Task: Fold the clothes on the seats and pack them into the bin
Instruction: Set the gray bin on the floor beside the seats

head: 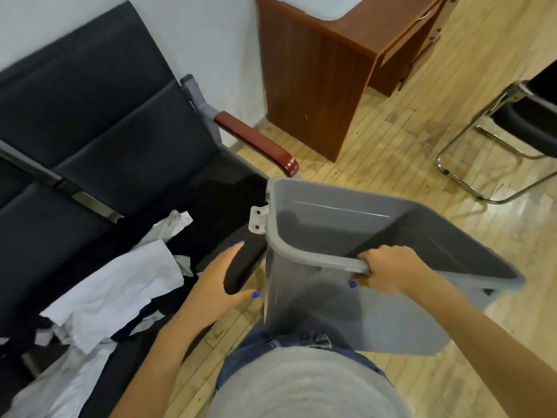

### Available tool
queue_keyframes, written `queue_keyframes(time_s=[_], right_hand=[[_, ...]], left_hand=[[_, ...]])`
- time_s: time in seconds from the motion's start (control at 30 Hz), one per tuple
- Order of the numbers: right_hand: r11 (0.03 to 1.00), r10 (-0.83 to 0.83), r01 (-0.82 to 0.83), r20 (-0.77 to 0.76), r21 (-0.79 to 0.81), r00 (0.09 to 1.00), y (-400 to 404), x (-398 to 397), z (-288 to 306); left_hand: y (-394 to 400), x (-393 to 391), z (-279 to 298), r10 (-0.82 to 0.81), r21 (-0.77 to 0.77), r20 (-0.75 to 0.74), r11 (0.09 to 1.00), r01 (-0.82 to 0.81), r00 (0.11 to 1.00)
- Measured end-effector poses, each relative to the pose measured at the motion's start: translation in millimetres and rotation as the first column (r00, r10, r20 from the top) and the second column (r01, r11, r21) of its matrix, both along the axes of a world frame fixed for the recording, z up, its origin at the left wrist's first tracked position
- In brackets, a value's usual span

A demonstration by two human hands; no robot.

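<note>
A grey plastic bin (331, 224) hangs tilted above the wood floor, empty inside, with a white latch (259, 218) on its near-left end. My right hand (388, 270) grips the bin's near rim. A heap of white clothes (120, 285) and dark clothes (217, 206) lies unfolded on the black seats (105, 122) at the left. My left hand (217, 279) grips the padded front edge of the nearest seat, fingers over it and thumb under, just left of the bin.
A red-brown armrest (256, 140) ends the seat row, right behind the bin. A wooden desk (316, 70) stands against the wall beyond. A black chair on a chrome frame (512, 122) is at the right. Open wood floor (391, 146) lies between them.
</note>
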State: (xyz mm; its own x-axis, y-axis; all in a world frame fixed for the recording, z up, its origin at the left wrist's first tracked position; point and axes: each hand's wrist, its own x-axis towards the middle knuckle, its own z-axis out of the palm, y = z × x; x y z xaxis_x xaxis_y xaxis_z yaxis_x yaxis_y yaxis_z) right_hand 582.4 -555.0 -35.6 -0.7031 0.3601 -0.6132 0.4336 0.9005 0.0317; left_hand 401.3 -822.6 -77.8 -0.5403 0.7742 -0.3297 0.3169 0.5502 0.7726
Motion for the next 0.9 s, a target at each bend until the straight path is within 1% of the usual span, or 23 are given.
queue_keyframes(time_s=[0.13, 0.2, 0.3, 0.37, 0.43, 0.5, 0.6, 0.7, 0.77, 0.9], right_hand=[[0.996, -0.044, 0.045, 0.021, -0.072, 0.999, -26.8, 29.2, -24.7], [0.994, -0.044, 0.048, 0.042, -0.094, 0.998, -46.0, 44.7, -43.4], [0.986, -0.069, 0.086, 0.118, -0.141, 0.991, -72.1, 65.9, -64.9], [0.977, -0.118, 0.141, 0.146, -0.162, 0.982, -78.9, 80.3, -71.0], [0.963, -0.186, 0.209, 0.143, -0.169, 0.972, -76.0, 92.5, -72.4], [0.95, -0.234, 0.258, 0.147, -0.177, 0.961, -73.7, 104.3, -72.7], [0.942, -0.263, 0.295, 0.191, -0.163, 0.946, -80.0, 116.3, -72.8], [0.936, -0.296, 0.325, 0.198, -0.136, 0.934, -93.2, 119.4, -76.5], [0.928, -0.322, 0.352, 0.212, -0.124, 0.923, -108.6, 117.2, -78.8], [0.922, -0.333, 0.364, 0.211, -0.132, 0.919, -162.2, 98.6, -84.0]], left_hand=[[-44.2, 21.6, -19.9, 0.051, -0.203, 0.04, 0.978, -0.042, 0.998], [-59.0, 41.8, -27.8, 0.093, -0.229, 0.047, 0.97, -0.08, 0.995], [-71.9, 78.5, -35.5, 0.203, -0.256, 0.115, 0.952, -0.168, 0.973], [-78.1, 104.7, -39.5, 0.253, -0.273, 0.169, 0.941, -0.201, 0.953], [-85.8, 126.7, -41.3, 0.274, -0.266, 0.182, 0.938, -0.221, 0.944], [-95.8, 138.4, -40.0, 0.264, -0.307, 0.164, 0.929, -0.205, 0.95], [-114.3, 135.9, -41.5, 0.22, -0.339, 0.135, 0.927, -0.164, 0.966], [-132.7, 121.3, -43.8, 0.264, -0.324, 0.146, 0.923, -0.206, 0.953], [-144.3, 112.5, -43.5, 0.269, -0.32, 0.172, 0.925, -0.205, 0.948], [-176.7, 98.5, -48.5, 0.169, -0.312, 0.154, 0.943, -0.114, 0.974]])
